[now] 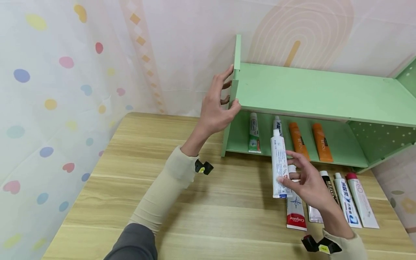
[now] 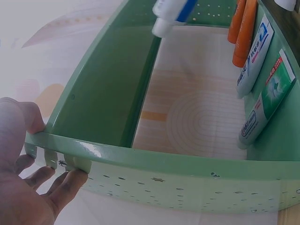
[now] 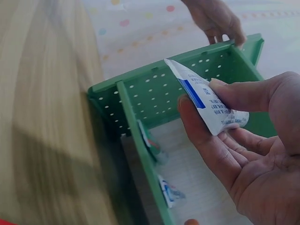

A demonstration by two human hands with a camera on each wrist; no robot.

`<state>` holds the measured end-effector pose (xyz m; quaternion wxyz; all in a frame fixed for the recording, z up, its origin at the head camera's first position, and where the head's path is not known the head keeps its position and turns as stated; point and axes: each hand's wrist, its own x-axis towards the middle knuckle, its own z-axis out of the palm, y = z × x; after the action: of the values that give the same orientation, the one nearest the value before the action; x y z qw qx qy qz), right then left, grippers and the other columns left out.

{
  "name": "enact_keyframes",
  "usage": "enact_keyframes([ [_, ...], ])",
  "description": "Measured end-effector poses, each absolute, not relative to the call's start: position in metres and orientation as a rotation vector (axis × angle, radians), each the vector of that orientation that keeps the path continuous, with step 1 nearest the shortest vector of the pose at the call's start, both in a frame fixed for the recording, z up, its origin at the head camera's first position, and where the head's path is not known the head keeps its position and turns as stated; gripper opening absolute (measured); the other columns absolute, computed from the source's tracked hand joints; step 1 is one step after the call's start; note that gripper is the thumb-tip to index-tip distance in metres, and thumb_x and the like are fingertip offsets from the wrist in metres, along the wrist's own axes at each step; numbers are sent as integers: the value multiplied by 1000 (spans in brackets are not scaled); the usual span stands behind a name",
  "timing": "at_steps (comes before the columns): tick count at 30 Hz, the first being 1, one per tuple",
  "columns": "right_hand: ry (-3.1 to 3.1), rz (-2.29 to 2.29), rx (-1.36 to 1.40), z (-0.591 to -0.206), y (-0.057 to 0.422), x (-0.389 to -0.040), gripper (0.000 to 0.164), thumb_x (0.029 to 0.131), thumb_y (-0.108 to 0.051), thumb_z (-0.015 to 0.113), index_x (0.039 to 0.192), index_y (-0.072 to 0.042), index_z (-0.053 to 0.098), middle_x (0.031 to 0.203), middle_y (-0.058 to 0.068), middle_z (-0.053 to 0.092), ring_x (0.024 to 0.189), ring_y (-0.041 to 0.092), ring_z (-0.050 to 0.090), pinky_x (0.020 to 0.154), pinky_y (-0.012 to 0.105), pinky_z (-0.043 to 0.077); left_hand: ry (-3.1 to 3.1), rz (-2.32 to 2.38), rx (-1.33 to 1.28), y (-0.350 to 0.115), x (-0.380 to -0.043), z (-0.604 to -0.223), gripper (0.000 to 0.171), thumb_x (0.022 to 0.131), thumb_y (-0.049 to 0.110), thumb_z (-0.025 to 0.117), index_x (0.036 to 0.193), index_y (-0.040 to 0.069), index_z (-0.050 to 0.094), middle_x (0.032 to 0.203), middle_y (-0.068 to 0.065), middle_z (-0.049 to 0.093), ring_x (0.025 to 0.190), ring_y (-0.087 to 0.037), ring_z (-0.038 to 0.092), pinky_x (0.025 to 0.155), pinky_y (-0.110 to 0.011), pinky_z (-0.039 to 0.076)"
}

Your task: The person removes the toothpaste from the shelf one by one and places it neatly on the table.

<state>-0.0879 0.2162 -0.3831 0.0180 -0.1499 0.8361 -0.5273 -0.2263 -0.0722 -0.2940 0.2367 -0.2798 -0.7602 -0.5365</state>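
Observation:
My right hand [image 1: 308, 186] pinches a white toothpaste tube [image 1: 278, 162] between thumb and fingers, cap end up, in front of a green shelf [image 1: 318, 90]. The tube's blue-striped flat end shows in the right wrist view. My left hand [image 1: 216, 108] grips the shelf's left side panel [image 2: 154, 157], thumb on one side and fingers round the other. On the lower board lie a green-and-white tube [image 1: 254, 133], a white-and-blue tube [image 1: 277, 123] partly hidden behind the held one, and two orange tubes, one left [image 1: 297, 137] and one right [image 1: 321, 142].
On the wooden table [image 1: 208, 216] before the shelf lie a red-ended Colgate tube [image 1: 296, 213], a mostly hidden pale tube [image 1: 314, 214], a black tube [image 1: 329, 184], a white-and-blue tube [image 1: 347, 200] and a pink-capped white tube [image 1: 362, 202]. A patterned curtain [image 1: 65, 90] hangs behind.

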Motion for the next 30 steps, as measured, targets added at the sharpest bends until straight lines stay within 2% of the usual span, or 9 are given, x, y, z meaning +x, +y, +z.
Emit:
enact_keyframes([
  [4,2539,-1659,-399,-389,218,-87,77,93,-3,72,158,-11,32,119,-8,60,89,6,75,64,32,62,-2076,-1468,-771,-72,-226,-294,79,85,2,59,160,12,35,157,-7,42,134,-25,57,86,-33,62],
  [11,2458,-1670,-296,-402,219,-81,78,93,-6,73,158,-13,31,118,-9,60,89,8,76,63,35,62,-2072,-1471,-769,-72,-225,-293,79,85,2,59,160,12,35,156,-7,43,134,-26,57,86,-34,63],
  [18,2418,-1643,-175,-414,221,-75,79,91,-5,74,157,-11,32,128,20,57,81,12,75,61,34,61,-2077,-1479,-765,-71,-225,-294,79,85,1,59,160,14,35,156,-6,42,134,-26,56,86,-35,63],
  [21,2414,-1607,-113,-419,222,-73,82,91,-8,75,158,-10,29,133,27,54,73,13,70,59,31,58,-2081,-1479,-766,-71,-225,-294,79,86,1,59,160,15,35,156,-6,43,134,-26,56,87,-35,63],
  [26,2451,-1503,-39,-426,223,-70,83,91,-14,77,159,-11,29,138,28,53,62,15,60,51,30,52,-2081,-1476,-769,-71,-226,-294,79,86,1,59,160,15,35,157,-6,42,135,-27,56,87,-36,63],
  [30,2481,-1417,11,-431,221,-69,84,90,-19,78,158,-10,31,136,27,53,68,20,61,55,30,53,-2084,-1475,-767,-72,-226,-294,79,86,1,58,160,15,34,158,-6,41,135,-27,56,87,-36,62],
])
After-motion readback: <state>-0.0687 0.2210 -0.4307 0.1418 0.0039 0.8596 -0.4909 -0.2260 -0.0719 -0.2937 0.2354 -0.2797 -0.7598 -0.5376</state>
